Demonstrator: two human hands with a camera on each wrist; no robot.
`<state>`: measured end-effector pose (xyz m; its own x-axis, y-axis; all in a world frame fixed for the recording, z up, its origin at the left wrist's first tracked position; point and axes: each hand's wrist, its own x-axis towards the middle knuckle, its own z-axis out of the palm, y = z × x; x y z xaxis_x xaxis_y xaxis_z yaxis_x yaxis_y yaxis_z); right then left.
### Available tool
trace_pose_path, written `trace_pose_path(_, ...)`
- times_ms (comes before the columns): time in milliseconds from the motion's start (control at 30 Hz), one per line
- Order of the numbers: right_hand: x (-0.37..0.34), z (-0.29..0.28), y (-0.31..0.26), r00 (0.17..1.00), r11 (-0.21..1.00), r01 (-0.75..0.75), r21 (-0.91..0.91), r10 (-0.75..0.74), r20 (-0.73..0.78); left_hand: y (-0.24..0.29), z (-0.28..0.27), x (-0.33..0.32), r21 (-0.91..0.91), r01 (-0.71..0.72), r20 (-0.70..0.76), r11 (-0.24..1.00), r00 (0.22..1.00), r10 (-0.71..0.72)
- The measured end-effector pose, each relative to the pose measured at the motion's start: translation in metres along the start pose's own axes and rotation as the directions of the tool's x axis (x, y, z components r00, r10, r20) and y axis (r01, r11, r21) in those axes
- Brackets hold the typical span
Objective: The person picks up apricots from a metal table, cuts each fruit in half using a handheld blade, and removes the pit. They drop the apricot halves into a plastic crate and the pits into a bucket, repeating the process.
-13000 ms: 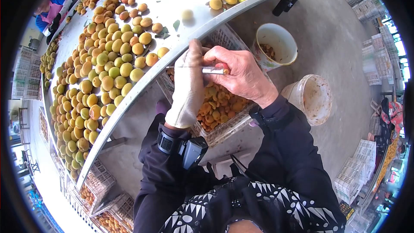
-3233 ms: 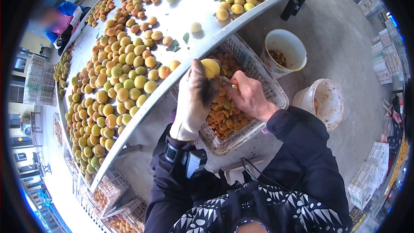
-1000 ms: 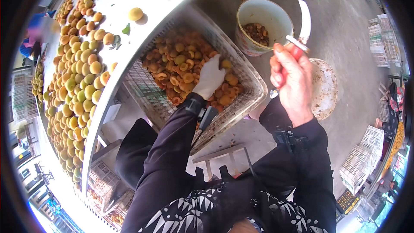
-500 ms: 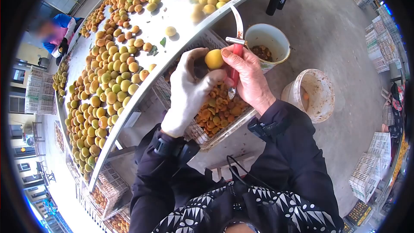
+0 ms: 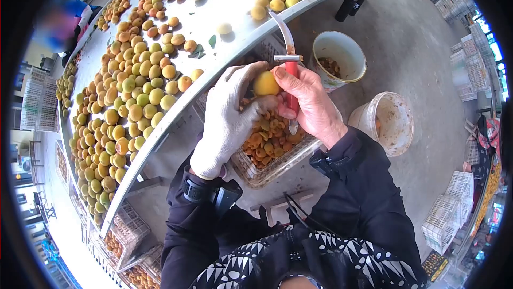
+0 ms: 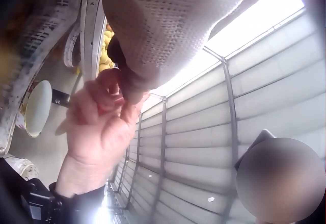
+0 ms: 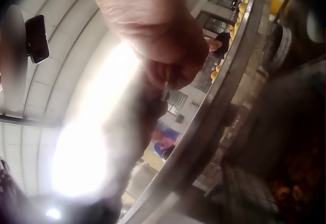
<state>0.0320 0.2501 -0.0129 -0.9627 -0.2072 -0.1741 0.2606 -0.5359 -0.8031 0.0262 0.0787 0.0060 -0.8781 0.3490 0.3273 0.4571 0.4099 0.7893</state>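
Note:
In the head view my left hand (image 5: 227, 110), in a white knitted glove with dirty fingertips, holds a yellow apricot (image 5: 265, 83) between thumb and fingers. My bare right hand (image 5: 316, 106) grips the red handle of a knife (image 5: 292, 72) with a metal crosspiece. Its curved blade points up and away, past the fruit, and the right thumb touches the apricot's side. Both hands meet above a plastic crate (image 5: 254, 178) of halved apricots (image 5: 270, 142). In the left wrist view the gloved hand (image 6: 158, 25) hides the fruit; the right wrist view is blurred around the right hand (image 7: 158, 30).
A metal-edged table (image 5: 235, 56) heaped with whole apricots (image 5: 133, 91) curves along the left and far side. Two buckets stand on the floor at right, one holding pits (image 5: 329, 66), the other stained (image 5: 398, 123). Another person (image 5: 59, 27) is across the table.
One second ago the left hand was down in the crate and the right held the knife out to the right. Since then both hands have come together, with an apricot in the left.

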Motion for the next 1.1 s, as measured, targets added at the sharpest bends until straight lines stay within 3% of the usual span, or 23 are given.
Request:
trace_pose_path(67,0.001,0.003,0.002,1.000,0.999,-0.021,0.025,0.021,0.007,-0.007,-0.002,-0.001,0.024,0.008,-0.024,1.000,1.000,-0.007)
trace_pose_path(133,0.003,0.004,0.006,0.999,0.998,-0.046,0.050,0.045,0.019,-0.018,-0.001,-0.005,-0.288,0.089,-0.059,0.954,0.992,-0.111)
trace_pose_path(200,0.007,0.003,0.013,0.996,0.997,0.078,0.003,-0.079,0.039,-0.016,-0.008,-0.008,-0.311,0.145,-0.057,0.939,0.984,-0.171)
trace_pose_path(267,0.006,0.002,0.012,0.994,0.994,0.096,-0.050,-0.094,0.053,-0.011,-0.009,-0.012,-0.563,0.257,-0.014,0.785,0.947,-0.321)
trace_pose_path(333,0.005,0.005,0.010,0.992,0.987,0.117,-0.106,-0.111,0.064,-0.013,-0.011,-0.013,-0.602,0.251,-0.022,0.758,0.943,-0.331)
trace_pose_path(400,0.002,0.013,0.008,0.961,0.900,0.276,-0.337,-0.256,0.103,-0.016,-0.018,-0.015,-0.707,0.366,0.164,0.605,0.917,-0.363)
trace_pose_path(467,0.001,0.013,0.006,0.974,0.927,0.222,-0.302,-0.201,0.100,-0.016,-0.017,-0.014,-0.765,0.360,0.169,0.533,0.912,-0.373)
trace_pose_path(533,0.002,0.015,0.005,0.888,0.714,0.459,-0.529,-0.365,0.279,-0.012,-0.016,-0.014,-0.773,0.309,0.101,0.554,0.922,-0.374)
trace_pose_path(567,0.005,0.014,0.006,0.799,0.539,0.595,-0.596,-0.474,0.370,-0.013,-0.016,-0.015,-0.774,0.310,0.101,0.553,0.922,-0.375)
trace_pose_path(667,0.005,0.017,0.007,0.762,0.465,0.626,-0.626,-0.534,0.365,-0.015,-0.015,-0.018,-0.702,0.317,0.101,0.638,0.931,-0.351)
trace_pose_path(700,0.006,0.014,0.008,0.764,0.466,0.624,-0.627,-0.533,0.364,-0.013,-0.015,-0.017,-0.721,0.316,0.107,0.617,0.930,-0.351)
trace_pose_path(767,0.005,0.009,0.011,0.828,0.669,0.551,-0.499,-0.514,0.226,-0.009,-0.014,-0.018,-0.742,0.313,0.111,0.593,0.929,-0.352)
trace_pose_path(800,0.004,0.008,0.009,0.828,0.668,0.551,-0.500,-0.513,0.227,-0.007,-0.014,-0.018,-0.711,0.248,0.057,0.658,0.953,-0.298)
trace_pose_path(867,-0.001,0.013,0.004,0.929,0.838,0.360,-0.410,-0.362,0.077,-0.005,-0.012,-0.018,-0.672,0.181,0.006,0.718,0.971,-0.240)
trace_pose_path(933,-0.004,0.013,0.001,0.940,0.852,0.333,-0.404,-0.332,0.077,-0.005,-0.011,-0.019,-0.699,0.216,0.017,0.681,0.958,-0.286)
trace_pose_path(1000,-0.004,0.011,-0.001,0.980,0.955,0.197,-0.220,-0.184,0.081,-0.003,-0.013,-0.019,-0.693,0.209,0.018,0.690,0.962,-0.274)
trace_pose_path(1100,-0.002,0.007,0.002,0.990,0.972,0.110,-0.209,-0.088,0.112,-0.007,-0.009,-0.020,-0.670,0.207,0.011,0.713,0.963,-0.269)
